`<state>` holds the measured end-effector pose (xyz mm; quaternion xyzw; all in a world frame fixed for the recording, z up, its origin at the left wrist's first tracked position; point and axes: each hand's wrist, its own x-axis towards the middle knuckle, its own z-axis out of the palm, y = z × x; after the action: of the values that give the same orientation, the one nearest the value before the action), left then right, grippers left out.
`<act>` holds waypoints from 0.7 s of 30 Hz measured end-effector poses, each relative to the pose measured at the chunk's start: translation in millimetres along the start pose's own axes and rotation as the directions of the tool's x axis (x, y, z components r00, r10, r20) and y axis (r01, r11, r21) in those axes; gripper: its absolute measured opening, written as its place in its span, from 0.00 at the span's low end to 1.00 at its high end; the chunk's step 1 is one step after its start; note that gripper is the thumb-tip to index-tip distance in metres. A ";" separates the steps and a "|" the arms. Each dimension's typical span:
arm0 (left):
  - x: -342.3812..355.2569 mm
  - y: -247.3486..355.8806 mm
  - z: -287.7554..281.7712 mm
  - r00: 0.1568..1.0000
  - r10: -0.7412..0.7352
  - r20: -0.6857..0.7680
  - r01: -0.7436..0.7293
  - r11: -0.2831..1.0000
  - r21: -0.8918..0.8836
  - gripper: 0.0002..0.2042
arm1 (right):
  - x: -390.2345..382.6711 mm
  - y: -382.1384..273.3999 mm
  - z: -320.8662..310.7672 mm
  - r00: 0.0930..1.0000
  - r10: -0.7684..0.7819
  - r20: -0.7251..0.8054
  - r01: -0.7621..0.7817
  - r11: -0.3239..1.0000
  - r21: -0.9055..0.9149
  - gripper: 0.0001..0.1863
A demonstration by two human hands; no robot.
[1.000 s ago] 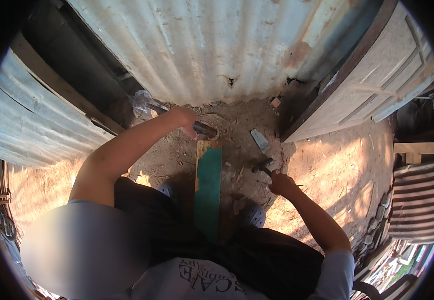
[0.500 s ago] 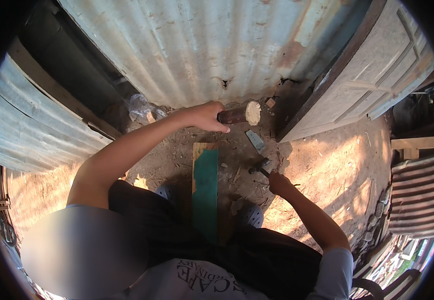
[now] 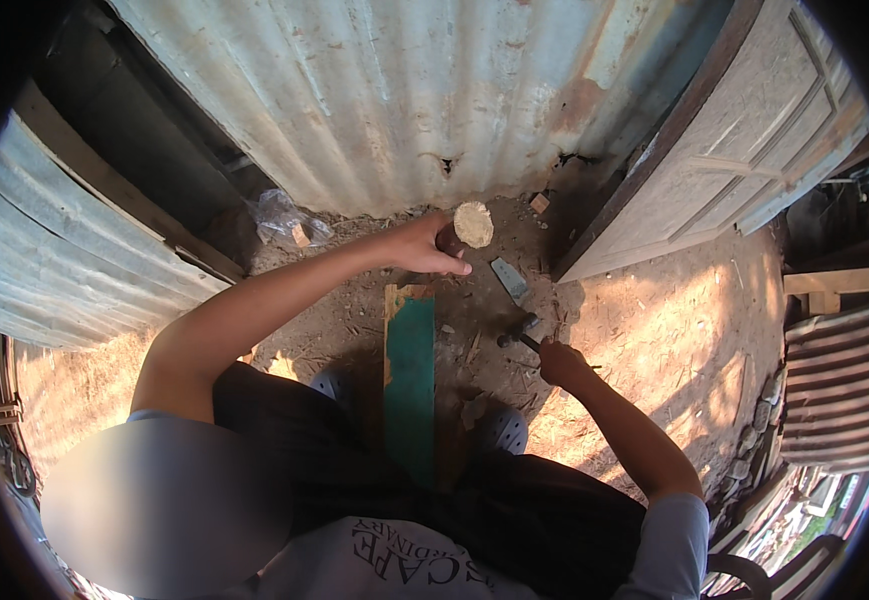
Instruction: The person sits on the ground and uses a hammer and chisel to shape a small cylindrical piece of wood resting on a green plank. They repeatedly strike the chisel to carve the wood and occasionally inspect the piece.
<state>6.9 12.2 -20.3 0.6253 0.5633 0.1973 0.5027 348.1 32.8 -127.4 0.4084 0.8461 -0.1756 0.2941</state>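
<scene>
My left hand (image 3: 424, 246) is closed round a short, dark round log (image 3: 473, 225). Its pale, rough cut end faces up toward me, while my fingers hide most of its side. Lower and to the right, my right hand (image 3: 561, 363) grips a hammer (image 3: 519, 330) by the handle, its dark head pointing up-left over the dirt. A thin dark bit pokes out beside that hand; what it is cannot be made out. Between my legs a green-painted board (image 3: 410, 345) with worn, bare wood edges stretches away from me. The log is held beyond the board's far end.
A flat grey-blue piece (image 3: 509, 282) lies on the dirt ahead of the hammer. Corrugated metal sheeting (image 3: 404, 110) stands in front, a panelled wooden door (image 3: 714, 180) to the right. Crumpled clear plastic (image 3: 284, 215) and a small block (image 3: 539, 204) sit near the wall.
My left hand has turned the log so its cut end shifted left and faces me more squarely. My right hand and the hammer have barely moved.
</scene>
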 end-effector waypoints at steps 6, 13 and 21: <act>2.0 -13.7 2.4 0.996 -0.016 -0.086 0.017 1.000 0.016 0.12 | 2.0 6.0 8.2 0.997 -0.060 -0.048 0.059 0.998 -0.018 0.15; 3.0 -16.8 -3.2 0.990 0.139 -0.018 -0.139 0.990 -0.023 0.10 | 1.2 2.7 5.6 0.998 -0.056 -0.036 0.056 0.998 0.001 0.16; -5.7 -19.3 -1.6 0.984 0.174 -0.033 -0.172 0.984 0.054 0.12 | -1.5 -4.3 -3.1 1.000 -0.011 -0.010 0.011 1.000 -0.023 0.16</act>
<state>-5.8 5.0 -34.3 0.6805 0.5212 0.2375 0.4570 344.3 30.9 -123.9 0.4012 0.8518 -0.1653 0.2934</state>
